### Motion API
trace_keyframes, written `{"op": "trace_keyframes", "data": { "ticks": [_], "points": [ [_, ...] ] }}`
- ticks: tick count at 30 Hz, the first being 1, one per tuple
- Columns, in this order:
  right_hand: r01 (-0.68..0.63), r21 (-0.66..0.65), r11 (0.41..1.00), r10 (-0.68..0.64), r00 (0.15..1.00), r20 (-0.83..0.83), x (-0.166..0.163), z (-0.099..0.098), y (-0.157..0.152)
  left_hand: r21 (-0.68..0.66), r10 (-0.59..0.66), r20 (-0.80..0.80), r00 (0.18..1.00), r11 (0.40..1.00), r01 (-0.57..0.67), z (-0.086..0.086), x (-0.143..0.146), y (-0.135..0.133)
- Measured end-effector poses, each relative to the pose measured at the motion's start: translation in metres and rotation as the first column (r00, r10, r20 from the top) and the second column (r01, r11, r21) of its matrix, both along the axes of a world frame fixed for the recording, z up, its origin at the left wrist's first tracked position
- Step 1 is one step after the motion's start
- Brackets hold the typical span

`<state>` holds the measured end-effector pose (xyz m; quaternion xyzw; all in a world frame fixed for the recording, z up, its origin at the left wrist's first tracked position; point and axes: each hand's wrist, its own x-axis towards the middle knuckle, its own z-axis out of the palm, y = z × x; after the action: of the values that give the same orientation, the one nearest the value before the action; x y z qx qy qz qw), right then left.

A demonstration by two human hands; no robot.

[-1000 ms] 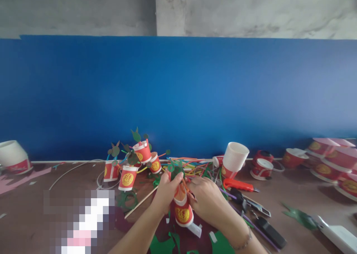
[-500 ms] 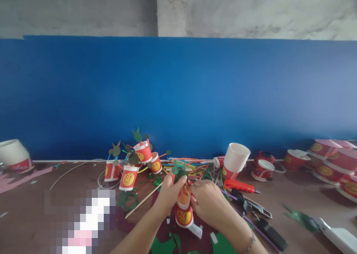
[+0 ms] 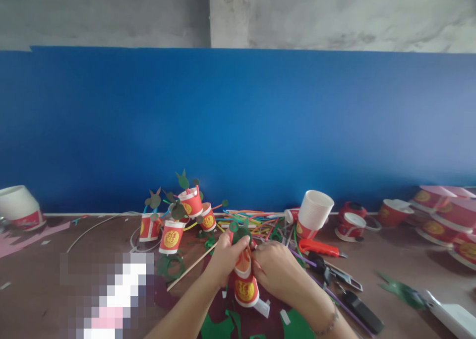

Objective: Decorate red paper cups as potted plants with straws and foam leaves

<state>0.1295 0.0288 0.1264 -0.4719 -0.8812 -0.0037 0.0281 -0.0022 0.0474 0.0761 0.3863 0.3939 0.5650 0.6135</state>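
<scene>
I judge this a fitting step: left hand (image 3: 223, 257) clamped on the cup (image 3: 246, 290) by green paper (image 3: 242, 234), right hand (image 3: 275, 265) touching, grip hidden; next calls for steadiness.

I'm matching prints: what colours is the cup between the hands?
The cup is red with a yellow emblem, clearest in the head view.

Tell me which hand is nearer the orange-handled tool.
Right. The right hand is just left of the orange-handled tool, not touching it; the left hand is farther left, across the paper cup.
</scene>
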Motion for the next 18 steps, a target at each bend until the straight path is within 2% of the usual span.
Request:
{"op": "trace_keyframes", "data": {
  "ticks": [11, 18],
  "points": [
    [-0.003, 0.021, 1.0, 0.006, 0.987, -0.159, 0.006, -0.011, 0.008, -0.02, 0.004, 0.019, 1.0, 1.0, -0.003, 0.001, 0.0, 0.0],
    [0.02, -0.052, 0.998, -0.031, 0.973, -0.231, 0.009, -0.017, 0.013, 0.012, 0.009, 0.032, 0.999, 1.0, -0.009, 0.005, 0.0, -0.001]
  ]
}}
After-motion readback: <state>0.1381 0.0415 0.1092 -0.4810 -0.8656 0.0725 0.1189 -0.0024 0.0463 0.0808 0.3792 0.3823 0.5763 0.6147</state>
